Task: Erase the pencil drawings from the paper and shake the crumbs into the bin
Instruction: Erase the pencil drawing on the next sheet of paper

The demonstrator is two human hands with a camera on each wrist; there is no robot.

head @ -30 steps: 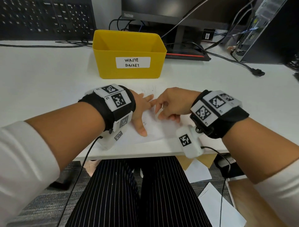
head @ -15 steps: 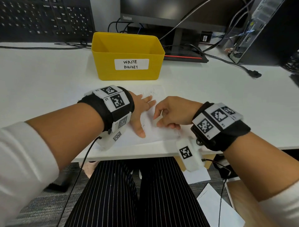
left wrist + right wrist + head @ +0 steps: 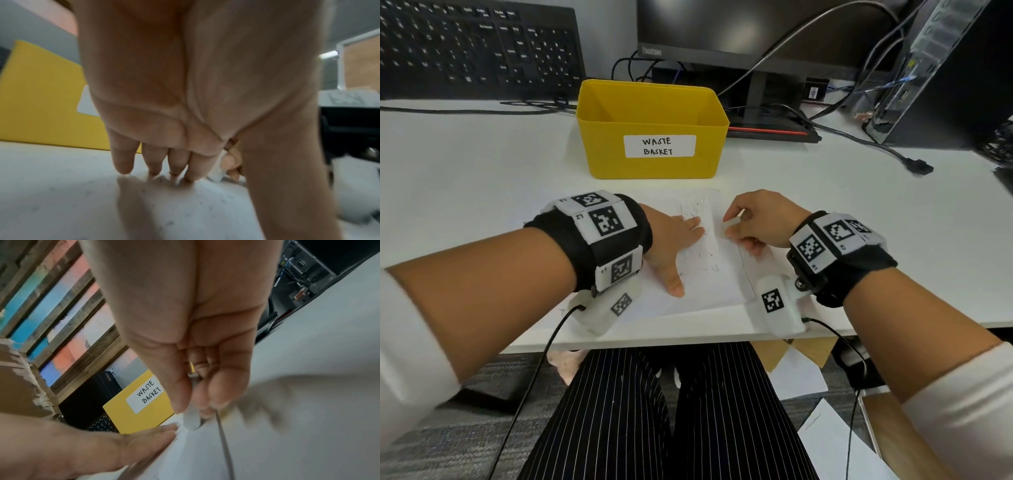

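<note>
A white sheet of paper (image 3: 709, 274) with faint pencil scribbles and dark crumbs lies on the white desk near its front edge. My left hand (image 3: 674, 240) presses flat on the paper's left part, fingers straight (image 3: 156, 162). My right hand (image 3: 756, 222) pinches a white eraser (image 3: 731, 228) between thumb and fingers, its lower end on the paper just right of the left fingertips; the eraser (image 3: 191, 417) shows below the thumb in the right wrist view. The yellow bin (image 3: 654, 130), labelled "WASTE BASKET", stands right behind the paper.
A monitor stand (image 3: 767, 126) and cables (image 3: 876, 147) lie behind and right of the bin, with a computer case (image 3: 914, 68) at the far right. A black keyboard (image 3: 476, 48) leans at the back left. Loose sheets (image 3: 839, 442) lie on the floor.
My right hand with the eraser has drawn back to the right, away from the left fingertips, uncovering more of the scribbled paper. The left hand stays pressed in place.
</note>
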